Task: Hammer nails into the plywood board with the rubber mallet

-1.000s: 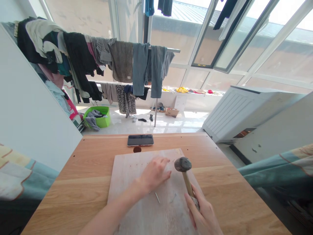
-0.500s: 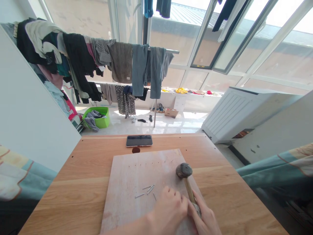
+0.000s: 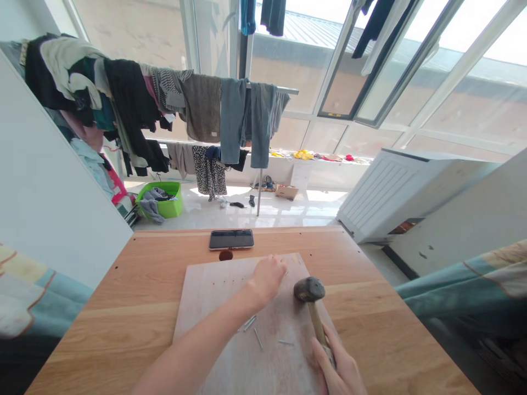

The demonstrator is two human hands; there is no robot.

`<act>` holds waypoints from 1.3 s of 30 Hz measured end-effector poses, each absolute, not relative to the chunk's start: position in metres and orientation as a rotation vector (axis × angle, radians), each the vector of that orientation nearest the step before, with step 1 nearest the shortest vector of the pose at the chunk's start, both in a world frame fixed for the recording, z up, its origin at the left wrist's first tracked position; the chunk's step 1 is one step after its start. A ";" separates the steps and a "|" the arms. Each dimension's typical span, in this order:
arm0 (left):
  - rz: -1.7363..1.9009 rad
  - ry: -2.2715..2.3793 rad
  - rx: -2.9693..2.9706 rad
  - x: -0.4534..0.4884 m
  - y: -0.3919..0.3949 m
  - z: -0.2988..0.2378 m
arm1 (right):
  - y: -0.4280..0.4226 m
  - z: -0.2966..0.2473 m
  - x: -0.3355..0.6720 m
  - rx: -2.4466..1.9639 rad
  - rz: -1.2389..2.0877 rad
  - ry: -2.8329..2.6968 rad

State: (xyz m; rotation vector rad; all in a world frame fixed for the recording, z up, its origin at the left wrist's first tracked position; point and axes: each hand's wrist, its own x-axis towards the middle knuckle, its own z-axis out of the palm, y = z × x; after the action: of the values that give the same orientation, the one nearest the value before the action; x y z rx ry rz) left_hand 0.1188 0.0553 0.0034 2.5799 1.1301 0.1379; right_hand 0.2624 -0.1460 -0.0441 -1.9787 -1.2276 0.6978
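Note:
My right hand [image 3: 340, 365] is wrapped round the wooden handle of a hammer [image 3: 309, 289], whose dark head rests over the right side of a pale wooden board [image 3: 193, 307]. Near the board's far right part, my left hand [image 3: 270, 276] is closed with its fingers bent down; what they hold, if anything, is hidden. Several loose nails [image 3: 250, 322] lie on the board in front of me, partly behind my left forearm. One nail [image 3: 286, 343] lies apart, nearer the hammer handle. A row of small dark points [image 3: 224, 282] runs along the board's far side.
The board lies on a wooden table [image 3: 102, 323]. A phone [image 3: 231, 239] lies at the table's far edge, by a round hole [image 3: 225, 255]. Beyond are a green basin [image 3: 171, 207] with clothes, a laundry rack [image 3: 288, 90] and a white cabinet [image 3: 370, 192].
My left hand has moved forward from beside the hammer handle to the board's far right part. A nail now shows where that hand was. My right hand still holds the hammer.

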 end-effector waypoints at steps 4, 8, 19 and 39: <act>0.126 1.089 2.554 0.124 0.061 0.002 | -0.147 -0.048 0.263 -1.993 0.669 -1.221; 0.222 0.971 2.492 0.112 0.076 -0.006 | -0.147 -0.048 0.263 -2.012 0.733 -1.203; 0.731 0.767 2.011 0.077 0.069 -0.040 | -0.145 -0.040 0.261 -1.992 0.744 -1.178; 0.771 0.826 1.945 0.081 0.068 -0.047 | -0.105 -0.018 0.221 -1.887 0.836 -1.222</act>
State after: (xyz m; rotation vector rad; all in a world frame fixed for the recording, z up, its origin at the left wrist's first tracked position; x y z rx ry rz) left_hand 0.0810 0.0684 -0.0466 1.9454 0.8258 0.7708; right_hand 0.2205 -0.1053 -0.0183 -1.8874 -1.2217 0.8356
